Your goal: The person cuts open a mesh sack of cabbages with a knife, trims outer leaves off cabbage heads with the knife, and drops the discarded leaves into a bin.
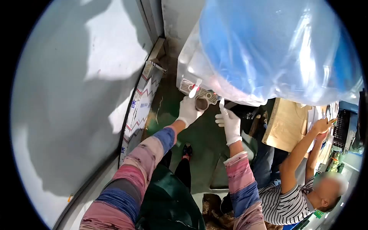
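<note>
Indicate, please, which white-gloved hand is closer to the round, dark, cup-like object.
The left white-gloved hand: its fingers touch the round, dark, cup-like object, whereas the right white-gloved hand is apart from it.

Left of your grip you have a pale, unevenly lit panel (57,96); beneath the grip, green floor (201,159); beyond it, a stained pale wall (178,21); to its right, a light-brown wooden surface (285,126).

Two gloved hands (189,112) (231,124); one round piece (201,103); perhaps two white spoons (194,89); one co-worker (287,203).
</note>
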{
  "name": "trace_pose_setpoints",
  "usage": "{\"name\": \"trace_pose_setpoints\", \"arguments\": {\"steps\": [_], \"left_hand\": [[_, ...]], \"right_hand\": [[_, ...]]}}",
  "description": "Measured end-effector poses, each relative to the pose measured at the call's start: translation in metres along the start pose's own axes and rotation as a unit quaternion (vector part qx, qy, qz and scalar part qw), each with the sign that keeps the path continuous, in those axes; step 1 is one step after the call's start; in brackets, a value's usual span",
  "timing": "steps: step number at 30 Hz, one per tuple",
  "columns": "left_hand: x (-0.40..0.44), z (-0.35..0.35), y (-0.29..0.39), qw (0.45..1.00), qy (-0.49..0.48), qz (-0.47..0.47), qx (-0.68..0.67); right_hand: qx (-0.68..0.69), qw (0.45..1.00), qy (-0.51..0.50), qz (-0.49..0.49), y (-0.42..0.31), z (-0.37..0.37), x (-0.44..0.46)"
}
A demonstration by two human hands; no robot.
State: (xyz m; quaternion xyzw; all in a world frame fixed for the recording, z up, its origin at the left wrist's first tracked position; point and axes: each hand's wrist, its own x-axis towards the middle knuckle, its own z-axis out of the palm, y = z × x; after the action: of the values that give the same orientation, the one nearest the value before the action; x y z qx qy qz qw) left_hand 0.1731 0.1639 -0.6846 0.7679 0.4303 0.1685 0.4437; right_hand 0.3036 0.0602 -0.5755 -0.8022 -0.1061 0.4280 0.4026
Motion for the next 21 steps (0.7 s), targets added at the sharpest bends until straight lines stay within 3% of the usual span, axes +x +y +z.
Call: {"name": "trace_pose_setpoints", "arguments": {"steps": [4, 6, 10, 11, 12, 14, 17, 18, 20, 21], "left_hand": [[0.02, 0.031, -0.003, 1.0, -0.023, 0.001, 0.018], [0.026, 0.034, -0.001, 0.998, 0.01, 0.069, 0.008], [0.033, 0.037, 0.01, 1.0, -0.008, 0.018, 0.016], [0.036, 0.044, 0.005, 0.996, 0.05, 0.08, 0.003], [0.038, 0.046, 0.002, 0.996, 0.052, 0.079, 0.001], [0.043, 0.05, -0.003, 0.999, -0.013, 0.05, -0.017], [0.043, 0.049, -0.004, 0.997, -0.02, 0.05, -0.047], [0.045, 0.051, -0.006, 0.998, -0.019, 0.049, -0.047], [0.046, 0.056, -0.008, 0.99, 0.045, 0.132, -0.023], [0.045, 0.056, -0.008, 0.992, 0.04, 0.117, -0.029]], "right_hand": [[0.0, 1.0, 0.012, -0.002, 0.001, -0.001, 0.012], [-0.021, 1.0, 0.001, -0.019, 0.002, -0.003, 0.014], [-0.079, 0.995, 0.008, -0.057, 0.017, -0.004, 0.02], [-0.111, 0.991, 0.018, -0.067, 0.021, -0.005, 0.024], [-0.114, 0.991, 0.017, -0.068, 0.023, -0.004, 0.027], [-0.205, 0.973, 0.028, -0.106, 0.026, -0.004, 0.033], [-0.319, 0.936, 0.054, -0.138, 0.026, -0.004, 0.046], [-0.386, 0.907, 0.062, -0.157, 0.029, -0.004, 0.052], [-0.385, 0.904, 0.067, -0.172, 0.047, -0.006, 0.068], [-0.389, 0.901, 0.064, -0.18, 0.049, -0.004, 0.07]]}}
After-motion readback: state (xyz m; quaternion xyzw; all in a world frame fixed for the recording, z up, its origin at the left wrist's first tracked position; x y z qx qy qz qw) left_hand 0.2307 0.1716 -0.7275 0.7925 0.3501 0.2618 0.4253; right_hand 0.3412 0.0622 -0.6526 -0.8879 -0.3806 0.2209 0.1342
